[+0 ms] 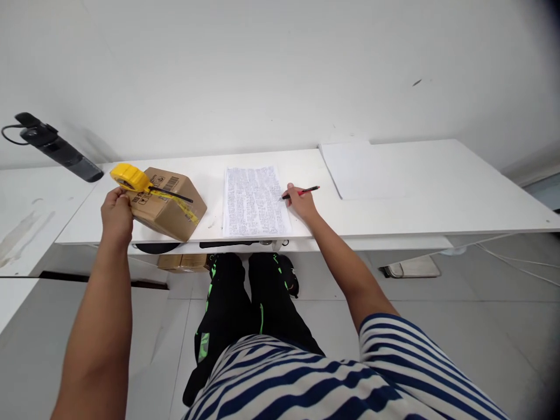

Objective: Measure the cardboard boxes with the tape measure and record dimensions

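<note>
My left hand (116, 214) is closed on a yellow tape measure (128, 177), held at the left end of a small cardboard box (170, 205) on the white table (394, 204). Its yellow blade (177, 202) runs out across the top of the box toward the right. My right hand (301, 203) grips a red pen (301, 192), tip resting at the right edge of a sheet of paper (255, 201) covered in handwriting, which lies in the middle of the table near its front edge.
A blank white sheet or board (354, 168) lies on the table to the right. A black device on a cable (56, 149) sticks out at the far left. Below the table are my legs (245, 309), another cardboard box (181, 262) and cables (507, 262) on the floor.
</note>
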{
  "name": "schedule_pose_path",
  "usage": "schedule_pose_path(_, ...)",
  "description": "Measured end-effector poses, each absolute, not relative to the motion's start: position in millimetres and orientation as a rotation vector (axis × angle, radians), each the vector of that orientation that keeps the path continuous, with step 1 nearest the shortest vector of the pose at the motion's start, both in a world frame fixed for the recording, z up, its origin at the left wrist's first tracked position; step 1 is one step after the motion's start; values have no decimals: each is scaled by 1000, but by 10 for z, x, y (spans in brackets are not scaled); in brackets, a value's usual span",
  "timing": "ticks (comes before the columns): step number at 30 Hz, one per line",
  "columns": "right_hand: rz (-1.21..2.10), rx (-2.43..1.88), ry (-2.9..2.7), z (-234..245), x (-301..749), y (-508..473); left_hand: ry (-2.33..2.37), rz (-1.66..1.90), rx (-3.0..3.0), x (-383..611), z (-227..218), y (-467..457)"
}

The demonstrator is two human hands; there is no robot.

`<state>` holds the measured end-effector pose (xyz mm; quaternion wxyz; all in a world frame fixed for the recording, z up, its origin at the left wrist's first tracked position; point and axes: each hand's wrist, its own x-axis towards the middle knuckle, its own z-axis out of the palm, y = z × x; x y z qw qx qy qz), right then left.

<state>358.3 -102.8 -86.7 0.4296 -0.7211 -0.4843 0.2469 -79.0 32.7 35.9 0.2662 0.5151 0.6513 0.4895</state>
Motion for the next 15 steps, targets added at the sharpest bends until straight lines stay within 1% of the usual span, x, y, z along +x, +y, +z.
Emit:
schedule_pose_path(4, 641, -1570, -1038, -932, 3602, -1025, 1735, 1388, 1322, -758, 368, 362)
schedule_pose_path(7, 624, -1533, -1009, -998, 3622, -1003, 1679, 1465, 1239, -715, 390, 371)
schedule_pose_path(15, 639, -1552, -1009, -1030, 3649, -943, 1630, 1476, 1240, -673, 402, 359)
